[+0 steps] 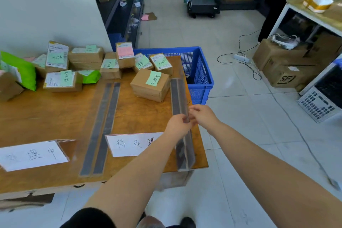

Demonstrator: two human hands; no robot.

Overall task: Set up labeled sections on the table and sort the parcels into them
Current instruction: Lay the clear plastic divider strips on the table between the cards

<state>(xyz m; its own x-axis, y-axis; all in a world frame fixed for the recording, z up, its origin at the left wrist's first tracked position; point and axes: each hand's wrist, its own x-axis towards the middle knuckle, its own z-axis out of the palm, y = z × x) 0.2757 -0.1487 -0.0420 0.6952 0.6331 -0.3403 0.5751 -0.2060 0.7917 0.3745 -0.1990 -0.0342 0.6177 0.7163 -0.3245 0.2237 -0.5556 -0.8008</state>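
A long clear divider strip point(180, 98) stands along the right edge of the wooden table point(46, 116). My left hand point(178, 125) and my right hand point(203, 114) both pinch its upper edge near the middle. Another divider strip point(103, 126) lies flat in the middle of the table. Two white label signs with handwritten characters stand near the front: one point(31, 155) at the left, one point(129, 143) beside my left forearm. Several brown parcels with green sticky notes are piled along the far edge, and one parcel point(149, 84) sits alone between the strips.
A blue plastic crate point(199, 72) stands on the floor behind the table's right corner. Green mailer bags point(22, 70) lie at the far left. Cardboard boxes point(285, 72), a power strip with cables and another table are at the right. Shelves line the back wall.
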